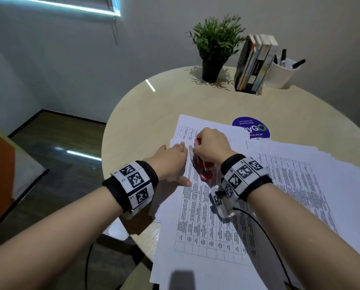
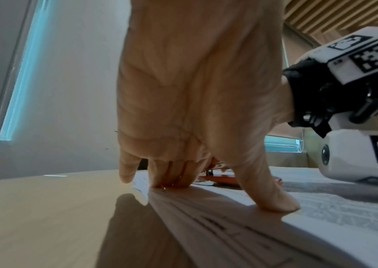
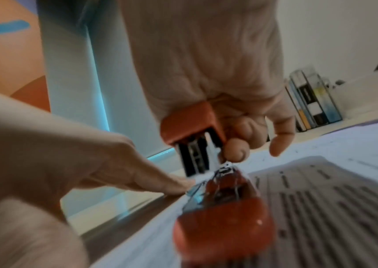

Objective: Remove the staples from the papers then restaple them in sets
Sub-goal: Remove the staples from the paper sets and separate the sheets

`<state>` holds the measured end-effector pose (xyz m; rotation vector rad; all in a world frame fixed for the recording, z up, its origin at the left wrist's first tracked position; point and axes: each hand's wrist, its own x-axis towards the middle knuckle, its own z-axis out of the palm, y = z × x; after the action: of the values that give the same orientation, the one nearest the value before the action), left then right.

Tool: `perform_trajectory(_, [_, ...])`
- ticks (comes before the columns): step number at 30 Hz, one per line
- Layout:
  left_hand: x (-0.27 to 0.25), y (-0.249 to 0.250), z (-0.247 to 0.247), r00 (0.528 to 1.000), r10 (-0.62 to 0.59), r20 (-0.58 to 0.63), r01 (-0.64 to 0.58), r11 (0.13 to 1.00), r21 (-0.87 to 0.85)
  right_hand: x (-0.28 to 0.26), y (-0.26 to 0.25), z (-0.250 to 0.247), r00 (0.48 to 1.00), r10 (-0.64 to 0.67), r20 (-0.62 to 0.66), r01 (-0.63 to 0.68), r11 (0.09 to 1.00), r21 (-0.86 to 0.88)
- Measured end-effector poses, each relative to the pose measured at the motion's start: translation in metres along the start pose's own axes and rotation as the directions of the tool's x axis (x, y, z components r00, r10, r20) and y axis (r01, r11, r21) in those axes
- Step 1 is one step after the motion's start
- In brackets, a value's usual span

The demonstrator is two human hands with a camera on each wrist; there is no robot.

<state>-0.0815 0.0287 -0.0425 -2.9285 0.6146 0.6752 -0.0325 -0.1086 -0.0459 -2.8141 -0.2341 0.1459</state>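
Observation:
Printed papers (image 1: 212,216) with tables lie fanned across the round table (image 1: 150,105). My left hand (image 1: 173,158) lies flat with straight fingers, pressing the stack's top left corner (image 2: 206,203); its fingertips (image 2: 172,179) and thumb bear on the sheets. My right hand (image 1: 212,145) grips a red stapler (image 1: 204,170), which stands swung open on the top sheet next to the left fingertips. In the right wrist view the stapler's red top (image 3: 192,123) is held in my curled fingers (image 3: 236,143) and its base (image 3: 224,217) rests on the paper (image 3: 320,199).
A potted plant (image 1: 215,45), a rack of books (image 1: 256,63) and a white cup of pens (image 1: 282,74) stand at the table's far edge. A round blue sticker (image 1: 251,126) lies beyond the papers. The table's left edge (image 1: 106,143) drops to the floor.

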Motion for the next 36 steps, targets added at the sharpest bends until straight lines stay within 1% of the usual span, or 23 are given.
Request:
perform_trajectory(3, [-0.001,-0.001,0.0,1.0,0.0,0.014,0.0,1.0,0.021,-0.002,-0.005,0.003,0.998,-0.027,-0.048,0.026,0.999,-0.033])
perform_trajectory(6, [-0.001,0.001,-0.003,1.0,-0.003,0.018,0.003,0.999,0.045,-0.004,-0.008,-0.004,0.983,-0.166,-0.079,0.143,0.961,-0.236])
perform_trajectory(7, [-0.001,0.002,-0.004,1.0,-0.004,0.013,0.003,0.999,0.049,-0.005,-0.01,-0.005,0.978,-0.194,-0.079,0.165,0.946,-0.28])
perform_trajectory(8, [-0.002,0.002,-0.005,1.0,-0.002,0.011,0.001,0.999,0.052,-0.004,-0.01,-0.005,0.98,-0.186,-0.074,0.157,0.944,-0.291])
perform_trajectory(9, [-0.003,0.002,-0.005,1.0,0.001,0.013,-0.002,0.998,0.057,-0.003,-0.009,-0.004,0.985,-0.155,-0.071,0.133,0.959,-0.252])
perform_trajectory(11, [-0.003,0.001,-0.005,1.0,0.008,0.015,-0.009,0.998,0.066,0.001,-0.004,0.002,0.997,-0.037,-0.074,0.032,0.997,-0.064])
perform_trajectory(12, [-0.003,0.001,-0.005,1.0,0.009,0.015,-0.01,0.998,0.066,0.002,-0.004,0.004,0.997,0.005,-0.076,-0.005,1.0,-0.009])
perform_trajectory(13, [-0.003,0.001,-0.004,1.0,0.008,0.014,-0.009,0.998,0.062,0.004,-0.004,0.005,0.997,0.006,-0.079,-0.007,1.0,-0.002])
perform_trajectory(16, [-0.004,0.001,-0.005,1.0,0.003,0.027,-0.004,0.998,0.06,0.008,-0.008,0.001,0.998,-0.035,-0.06,0.029,0.995,-0.093])
perform_trajectory(17, [-0.004,0.001,-0.005,0.999,0.002,0.036,-0.005,0.998,0.058,0.01,-0.008,0.0,0.998,-0.036,-0.049,0.033,0.997,-0.069])
perform_trajectory(21, [-0.003,0.0,-0.005,1.0,0.001,0.023,-0.002,0.999,0.034,0.017,-0.004,0.0,0.996,0.082,-0.044,-0.076,0.989,0.127])
perform_trajectory(24, [-0.005,0.001,-0.005,1.0,-0.004,0.031,0.003,0.999,0.036,0.017,0.001,-0.007,0.983,0.177,-0.058,-0.154,0.947,0.282])
perform_trajectory(26, [-0.005,0.002,-0.007,0.999,-0.001,0.039,0.0,0.999,0.034,0.015,0.013,-0.013,0.979,0.193,-0.071,-0.158,0.928,0.338])
perform_trajectory(27, [-0.003,0.001,-0.01,1.0,0.002,0.024,-0.002,1.0,0.024,0.012,0.019,-0.017,0.978,0.186,-0.089,-0.143,0.922,0.36])
perform_trajectory(28, [0.0,-0.001,-0.013,1.0,0.003,-0.008,-0.003,1.0,0.003,0.008,0.026,-0.02,0.977,0.183,-0.108,-0.13,0.917,0.378])
perform_trajectory(29, [0.003,-0.004,-0.017,0.998,-0.006,-0.066,0.003,0.999,-0.038,0.003,0.032,-0.023,0.975,0.177,-0.136,-0.111,0.912,0.394])
perform_trajectory(31, [0.012,-0.012,-0.022,0.982,-0.053,-0.18,0.025,0.987,-0.156,-0.007,0.047,-0.033,0.967,0.171,-0.19,-0.076,0.902,0.425])
perform_trajectory(32, [0.017,-0.016,-0.025,0.977,-0.071,-0.199,0.03,0.98,-0.199,-0.013,0.056,-0.038,0.962,0.172,-0.213,-0.067,0.902,0.426])
perform_trajectory(34, [0.027,-0.024,-0.031,0.979,-0.085,-0.185,0.043,0.974,-0.221,-0.025,0.073,-0.048,0.952,0.187,-0.243,-0.065,0.897,0.437])
perform_trajectory(36, [0.035,-0.028,-0.034,0.984,-0.113,-0.138,0.075,0.964,-0.254,-0.037,0.093,-0.056,0.939,0.249,-0.236,-0.098,0.854,0.51])
